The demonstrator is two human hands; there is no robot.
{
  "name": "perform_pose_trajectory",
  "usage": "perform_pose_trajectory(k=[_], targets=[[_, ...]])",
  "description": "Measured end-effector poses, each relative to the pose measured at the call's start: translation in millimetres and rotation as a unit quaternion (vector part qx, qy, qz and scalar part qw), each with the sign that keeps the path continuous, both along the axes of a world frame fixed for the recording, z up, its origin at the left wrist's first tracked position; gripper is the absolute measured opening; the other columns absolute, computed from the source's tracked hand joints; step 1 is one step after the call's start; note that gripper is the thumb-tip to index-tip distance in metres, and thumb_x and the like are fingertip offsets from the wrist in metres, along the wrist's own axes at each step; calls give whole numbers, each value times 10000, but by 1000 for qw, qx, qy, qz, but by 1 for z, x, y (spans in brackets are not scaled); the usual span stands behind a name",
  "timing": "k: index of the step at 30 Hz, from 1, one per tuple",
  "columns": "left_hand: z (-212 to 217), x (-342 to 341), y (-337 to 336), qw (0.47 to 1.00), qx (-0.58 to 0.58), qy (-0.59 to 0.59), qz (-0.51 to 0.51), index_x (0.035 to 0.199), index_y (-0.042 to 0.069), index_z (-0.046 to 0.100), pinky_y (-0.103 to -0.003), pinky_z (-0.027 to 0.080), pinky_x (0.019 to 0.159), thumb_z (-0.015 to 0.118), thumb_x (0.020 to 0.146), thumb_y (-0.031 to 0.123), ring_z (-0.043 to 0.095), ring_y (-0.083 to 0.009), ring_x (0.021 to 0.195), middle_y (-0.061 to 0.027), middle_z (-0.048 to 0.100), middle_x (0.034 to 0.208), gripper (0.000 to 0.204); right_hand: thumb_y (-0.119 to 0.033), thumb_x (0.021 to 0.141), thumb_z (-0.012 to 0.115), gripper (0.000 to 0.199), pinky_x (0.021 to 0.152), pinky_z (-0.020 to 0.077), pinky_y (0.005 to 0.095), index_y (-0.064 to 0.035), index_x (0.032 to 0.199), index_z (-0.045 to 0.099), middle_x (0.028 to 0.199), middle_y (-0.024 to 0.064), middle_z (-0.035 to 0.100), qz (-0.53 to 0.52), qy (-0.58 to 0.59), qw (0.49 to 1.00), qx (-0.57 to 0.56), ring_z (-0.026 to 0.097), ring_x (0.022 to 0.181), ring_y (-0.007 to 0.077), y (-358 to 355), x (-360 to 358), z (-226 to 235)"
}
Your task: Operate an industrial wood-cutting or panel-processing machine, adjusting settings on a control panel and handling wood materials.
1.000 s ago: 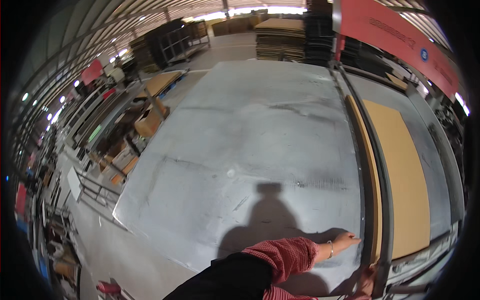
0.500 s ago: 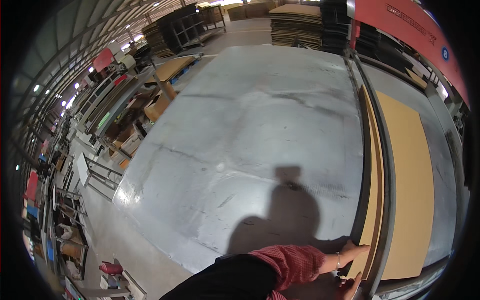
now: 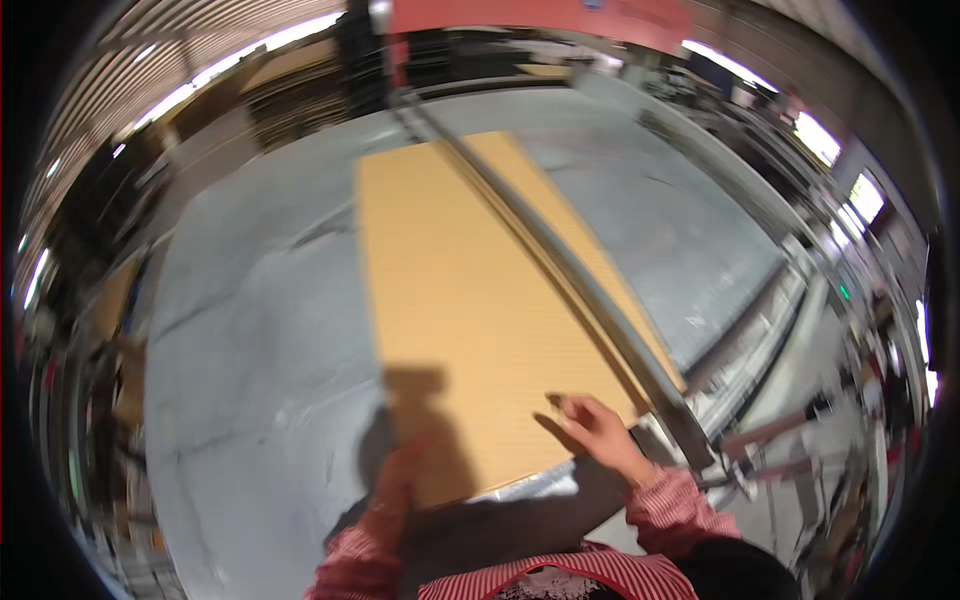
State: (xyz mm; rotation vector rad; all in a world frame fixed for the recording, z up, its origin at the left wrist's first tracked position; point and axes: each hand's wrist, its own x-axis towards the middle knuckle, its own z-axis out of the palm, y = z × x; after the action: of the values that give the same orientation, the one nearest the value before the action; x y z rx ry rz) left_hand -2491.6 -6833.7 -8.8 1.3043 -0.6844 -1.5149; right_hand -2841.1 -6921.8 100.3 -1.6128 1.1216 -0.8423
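Observation:
A large tan cardboard sheet (image 3: 450,290) lies across the grey metal tabletop (image 3: 250,340), passing under a long dark bar (image 3: 560,260). My left hand (image 3: 398,478), dim in shadow and blurred, is at the sheet's near left edge and seems to grip it. Above the sheet's near right part, my right hand (image 3: 598,430) has its thumb and forefinger a little apart, with nothing visible between them. The ends of my left fingers are hard to make out.
Stacked boards (image 3: 295,95) stand beyond the far left of the table. A red beam (image 3: 540,22) spans the far side. At the right, metal framework (image 3: 745,460) runs by the table's edge, near the bar's close end.
My view has swung to the right. More of the cardboard sheet now lies left of the bar. My hands have come apart, the right now above the sheet.

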Motion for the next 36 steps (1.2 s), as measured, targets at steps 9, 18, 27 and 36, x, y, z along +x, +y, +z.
perform_pose_trajectory(k=[9,18,27,36], targets=[[59,205,316,982,150,2,117,1309,66,490,-400,458,965,465,937,396,541,-254,1154,-114,525,1321,497,-575,776,636,757,865,454,446,52,1188,537,1061,277,594,-80,317,943,-55,581,966,406,42,11,-51],[23,263,651,920,352,-85,151,1342,69,456,-369,421,988,541,896,431,507,-233,1191,-111,494,1352,581,-517,813,639,650,904,442,433,19,1171,554,1161,259,564,36,159,985,-53,547,1030,405,236,141,-74],[-20,414,809,973,226,3,54,1360,114,447,-417,366,1024,612,857,459,460,-258,1220,-70,463,1380,632,-577,754,669,777,902,438,427,80,1144,529,1127,289,573,-4,185,982,48,548,1052,412,445,157,-67],[157,203,732,909,37,-414,39,1429,81,357,-342,382,1031,296,1001,138,460,-179,1241,-118,416,1423,436,-705,780,537,960,961,416,456,152,1209,481,1141,347,559,-121,179,972,98,545,1098,437,603,115,-73]])
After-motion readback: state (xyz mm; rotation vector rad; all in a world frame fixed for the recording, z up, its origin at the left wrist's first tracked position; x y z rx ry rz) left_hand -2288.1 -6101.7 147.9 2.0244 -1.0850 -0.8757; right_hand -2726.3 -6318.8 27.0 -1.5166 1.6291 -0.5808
